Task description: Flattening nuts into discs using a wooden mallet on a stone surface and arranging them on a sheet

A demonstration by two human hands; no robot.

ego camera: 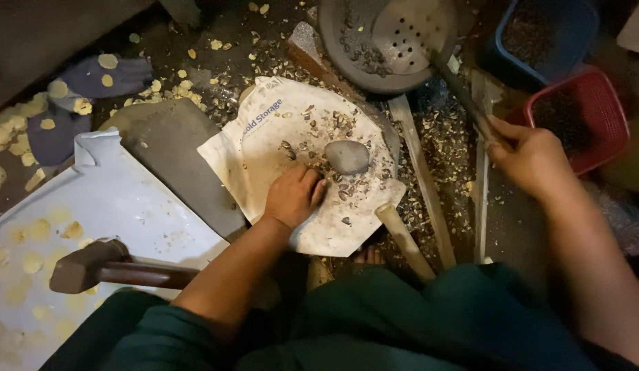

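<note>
Far left, we see pale round kernels strewn over the dark floor and across a grey glove. Below them lies a white sheet with more pale pieces on it, and a wooden mallet rests on its lower edge, head to the left, handle running right toward our knee. A dark flat slab sits between that sheet and the white sack spread in the middle.

Now the left hand: it rests on the sack, fingers curled together, tips touching dark shell bits just below a smooth grey stone that sits on the sack. Broken shells are scattered around the stone. Whether the fingers pinch one piece, we cannot tell.

A wooden stick pokes out from under the sack's lower right edge. Up top, a round metal pan holds a perforated ladle.

The right hand is wrapped tight around the ladle's long handle. Beside it stand a red basket and a blue basket, both holding dark bits.
</note>
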